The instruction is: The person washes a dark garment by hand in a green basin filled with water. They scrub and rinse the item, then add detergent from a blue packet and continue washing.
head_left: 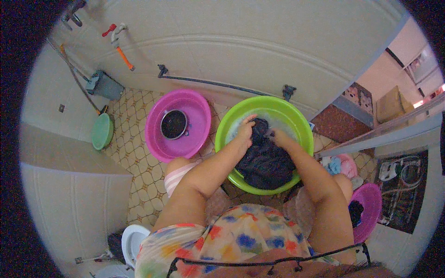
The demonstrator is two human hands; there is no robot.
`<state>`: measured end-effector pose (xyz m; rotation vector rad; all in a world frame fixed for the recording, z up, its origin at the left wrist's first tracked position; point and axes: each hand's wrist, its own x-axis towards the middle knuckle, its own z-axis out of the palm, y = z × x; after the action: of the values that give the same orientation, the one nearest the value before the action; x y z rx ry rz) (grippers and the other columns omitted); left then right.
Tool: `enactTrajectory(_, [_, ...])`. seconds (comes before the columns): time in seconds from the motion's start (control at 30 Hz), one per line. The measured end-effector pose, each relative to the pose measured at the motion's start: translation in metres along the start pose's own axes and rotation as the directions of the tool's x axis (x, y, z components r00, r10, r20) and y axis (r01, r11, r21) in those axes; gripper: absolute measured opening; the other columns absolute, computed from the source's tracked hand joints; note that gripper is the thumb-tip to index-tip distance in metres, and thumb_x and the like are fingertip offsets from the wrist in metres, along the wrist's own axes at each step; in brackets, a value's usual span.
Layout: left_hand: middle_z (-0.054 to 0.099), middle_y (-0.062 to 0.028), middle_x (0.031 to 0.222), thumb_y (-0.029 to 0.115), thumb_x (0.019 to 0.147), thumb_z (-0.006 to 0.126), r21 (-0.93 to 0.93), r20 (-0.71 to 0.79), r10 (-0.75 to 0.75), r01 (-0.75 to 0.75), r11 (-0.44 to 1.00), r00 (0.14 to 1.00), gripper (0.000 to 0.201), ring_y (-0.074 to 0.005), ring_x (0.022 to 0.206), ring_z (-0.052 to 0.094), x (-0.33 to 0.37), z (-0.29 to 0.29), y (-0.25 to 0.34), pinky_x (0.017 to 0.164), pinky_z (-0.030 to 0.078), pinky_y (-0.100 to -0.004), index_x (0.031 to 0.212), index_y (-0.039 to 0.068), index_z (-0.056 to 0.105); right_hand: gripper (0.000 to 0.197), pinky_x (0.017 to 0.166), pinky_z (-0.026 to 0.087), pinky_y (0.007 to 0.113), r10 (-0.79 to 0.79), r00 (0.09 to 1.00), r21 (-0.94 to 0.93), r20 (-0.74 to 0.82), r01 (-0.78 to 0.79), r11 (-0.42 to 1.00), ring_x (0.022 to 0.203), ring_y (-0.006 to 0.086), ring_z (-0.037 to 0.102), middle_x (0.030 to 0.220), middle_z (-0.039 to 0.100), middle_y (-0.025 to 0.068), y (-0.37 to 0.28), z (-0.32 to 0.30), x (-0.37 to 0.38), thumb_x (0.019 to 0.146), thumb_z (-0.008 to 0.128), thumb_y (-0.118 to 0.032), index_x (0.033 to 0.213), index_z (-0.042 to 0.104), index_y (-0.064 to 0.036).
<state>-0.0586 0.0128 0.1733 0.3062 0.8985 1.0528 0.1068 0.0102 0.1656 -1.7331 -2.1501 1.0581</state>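
Inside green basin (303, 127) | both hands (262, 129) clutching dark cloth (264, 162) | pink basin (201, 116) just beside rim

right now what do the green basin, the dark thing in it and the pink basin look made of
The green basin looks like moulded plastic: bright uniform colour, smooth glossy rim. The dark thing under the left hand and right hand looks like wet cloth: it folds and bunches limply. The pink basin seems the same glossy plastic; the round dark pot in it may be metal, judging by its shiny rim.
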Motion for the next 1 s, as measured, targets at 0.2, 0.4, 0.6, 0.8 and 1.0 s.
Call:
enactTrajectory(0.2, [0.057,-0.0097,0.105,0.030,0.090,0.038,-0.087,-0.042,-0.085,0.081,0.993,0.995,0.029,-0.0267,0.094,0.055,0.005,0.003,-0.014,0.079,0.047,-0.0434,0.111,0.015,0.053,0.034,0.071,0.044,0.035,0.112,0.957,0.481,-0.267,0.032,0.876,0.077,0.0259,0.057,0.087,0.059,0.0192,0.001,0.025,0.012,0.079,0.058,-0.016,0.109,0.051,-0.0020])
enactTrajectory(0.4, [0.060,-0.0075,0.086,0.048,0.084,0.047,-0.135,0.023,-0.119,0.121,0.983,0.993,0.040,-0.0228,0.078,0.057,0.004,0.007,-0.005,0.068,0.049,-0.0386,0.094,0.011,0.058,0.020,0.070,0.044,0.035,-0.070,0.919,0.393,-0.388,0.234,0.889,0.073,0.0292,0.057,0.078,0.059,0.0173,-0.080,0.008,-0.040,0.079,0.060,-0.021,0.078,0.056,-0.0021])
enactTrajectory(0.6, [0.054,-0.0084,0.083,0.042,0.086,0.049,-0.027,0.021,-0.028,0.028,0.999,0.999,0.033,-0.0226,0.078,0.054,0.004,0.003,-0.005,0.072,0.047,-0.0383,0.095,0.011,0.054,0.022,0.065,0.045,0.043,-0.334,0.905,-0.036,-0.265,0.336,0.941,0.073,0.0355,0.058,0.079,0.059,0.0207,-0.108,-0.006,-0.061,0.083,0.052,-0.025,0.083,0.057,-0.0044])
enactTrajectory(0.8, [0.055,-0.0062,0.086,0.051,0.087,0.039,-0.129,0.096,-0.171,0.183,0.975,0.981,0.037,-0.0192,0.079,0.054,-0.004,0.020,-0.022,0.072,0.045,-0.0401,0.086,0.017,0.052,0.028,0.067,0.045,0.046,-0.306,0.891,-0.279,-0.335,0.217,0.936,0.077,0.0356,0.057,0.085,0.059,0.0208,-0.056,-0.021,-0.011,0.085,0.046,-0.027,0.086,0.056,-0.0007])
enactTrajectory(1.0, [0.057,-0.0081,0.090,0.018,0.085,0.044,-0.092,-0.064,-0.003,-0.003,0.996,0.998,0.014,-0.0250,0.079,0.057,-0.007,0.016,-0.005,0.072,0.049,-0.0427,0.096,0.015,0.053,0.025,0.073,0.044,0.045,0.065,0.915,0.106,-0.397,-0.025,0.994,0.081,0.0391,0.056,0.091,0.059,0.0230,-0.019,-0.013,-0.004,0.081,0.055,-0.022,0.088,0.055,0.0018])
